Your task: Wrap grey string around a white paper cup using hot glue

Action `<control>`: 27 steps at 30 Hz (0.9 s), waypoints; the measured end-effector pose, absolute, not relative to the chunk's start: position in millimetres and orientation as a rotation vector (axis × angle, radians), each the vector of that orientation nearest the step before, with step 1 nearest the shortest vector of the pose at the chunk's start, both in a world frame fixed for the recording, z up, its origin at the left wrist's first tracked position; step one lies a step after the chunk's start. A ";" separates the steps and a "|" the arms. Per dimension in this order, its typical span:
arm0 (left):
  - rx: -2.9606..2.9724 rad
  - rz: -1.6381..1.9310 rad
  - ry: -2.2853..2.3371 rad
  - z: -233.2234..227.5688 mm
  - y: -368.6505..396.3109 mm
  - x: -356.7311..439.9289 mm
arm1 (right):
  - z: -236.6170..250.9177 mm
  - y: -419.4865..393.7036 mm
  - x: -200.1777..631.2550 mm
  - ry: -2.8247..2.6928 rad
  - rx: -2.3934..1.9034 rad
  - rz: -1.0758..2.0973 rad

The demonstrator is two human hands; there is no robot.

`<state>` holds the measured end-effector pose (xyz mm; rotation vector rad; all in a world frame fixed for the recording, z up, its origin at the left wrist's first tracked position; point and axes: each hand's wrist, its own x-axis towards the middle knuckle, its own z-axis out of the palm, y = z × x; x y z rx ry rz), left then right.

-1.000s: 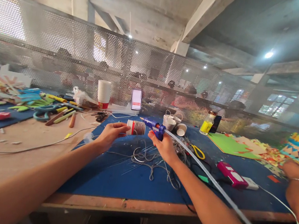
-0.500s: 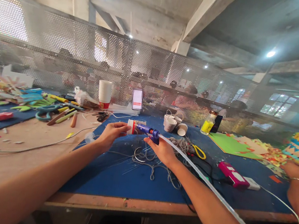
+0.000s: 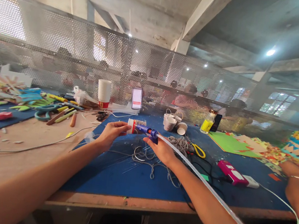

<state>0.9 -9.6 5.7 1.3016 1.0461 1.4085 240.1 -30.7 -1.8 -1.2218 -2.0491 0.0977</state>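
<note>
Blue glue gun (image 3: 149,131) gripped in our right hand (image 3: 161,150), nozzle meeting the cup (image 3: 133,125) our left hand (image 3: 111,132) pinches level above the table (image 3: 118,178).

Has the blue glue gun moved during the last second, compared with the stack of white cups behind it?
Yes. The blue glue gun shifted left toward the stack of white cups; its nozzle now lies against the cup in the left hand.

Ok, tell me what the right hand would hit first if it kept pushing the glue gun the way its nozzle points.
Probably the string-wrapped cup held by the left hand; the right hand's glue gun nozzle seems already there.
</note>
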 end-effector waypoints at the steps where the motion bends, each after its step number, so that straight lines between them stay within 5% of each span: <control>1: 1.309 1.402 1.049 5.4 -9.5 0.8 | -2.2 -30.1 240.3 -2.052 -1.224 0.090; 27: 1.336 1.416 1.067 2.7 -6.5 -0.3 | 0.9 -31.3 239.4 -2.059 -1.294 0.073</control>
